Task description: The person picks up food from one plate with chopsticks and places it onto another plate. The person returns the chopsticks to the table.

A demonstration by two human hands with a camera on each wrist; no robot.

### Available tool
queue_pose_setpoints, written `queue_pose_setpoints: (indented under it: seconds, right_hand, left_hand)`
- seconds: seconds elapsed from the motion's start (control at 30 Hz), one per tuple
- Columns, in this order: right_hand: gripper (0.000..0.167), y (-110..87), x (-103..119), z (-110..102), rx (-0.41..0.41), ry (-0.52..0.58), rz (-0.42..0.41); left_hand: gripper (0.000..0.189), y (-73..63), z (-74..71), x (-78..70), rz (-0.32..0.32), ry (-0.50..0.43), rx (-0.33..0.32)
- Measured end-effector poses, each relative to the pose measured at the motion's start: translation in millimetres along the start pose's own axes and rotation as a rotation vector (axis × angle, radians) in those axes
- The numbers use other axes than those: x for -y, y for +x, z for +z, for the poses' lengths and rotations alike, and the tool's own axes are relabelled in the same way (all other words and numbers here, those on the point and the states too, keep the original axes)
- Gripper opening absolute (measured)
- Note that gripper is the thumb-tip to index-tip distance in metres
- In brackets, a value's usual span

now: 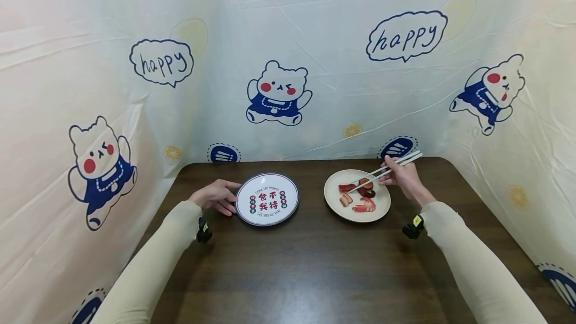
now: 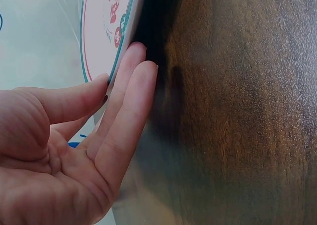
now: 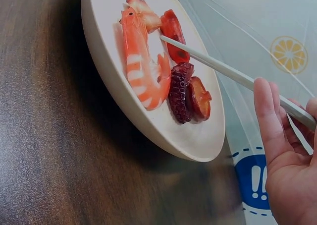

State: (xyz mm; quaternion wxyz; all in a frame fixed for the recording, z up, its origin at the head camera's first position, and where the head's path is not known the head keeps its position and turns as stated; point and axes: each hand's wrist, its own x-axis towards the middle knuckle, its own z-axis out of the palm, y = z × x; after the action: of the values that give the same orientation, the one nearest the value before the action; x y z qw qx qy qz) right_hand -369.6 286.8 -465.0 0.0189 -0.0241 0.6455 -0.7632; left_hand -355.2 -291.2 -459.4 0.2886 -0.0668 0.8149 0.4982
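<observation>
At the left, my left hand pinches the near-left rim of a white plate printed with red characters; the thumb lies on the rim and the fingertips against its underside. Chopsticks are in my right hand, reaching over a cream plate. Their tips are down among the food pieces, close to a red glossy piece and a small pinkish-beige piece. A shrimp, a dark purple octopus tentacle and a brown-orange slice share that plate.
Both plates stand toward the back of a dark brown wooden table. A pale curtain with bear drawings hangs behind it and along both sides. Bare tabletop separates the two plates.
</observation>
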Motion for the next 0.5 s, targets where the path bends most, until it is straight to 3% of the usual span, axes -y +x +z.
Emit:
queue_pose_setpoints:
  seconds: [0.5]
  right_hand:
    - [0.041, -2.8, -0.2, 1.8, -0.037, -0.006, -0.005]
  left_hand:
    - [0.066, 2.7, -0.6, 1.9, -0.007, 0.003, -0.003]
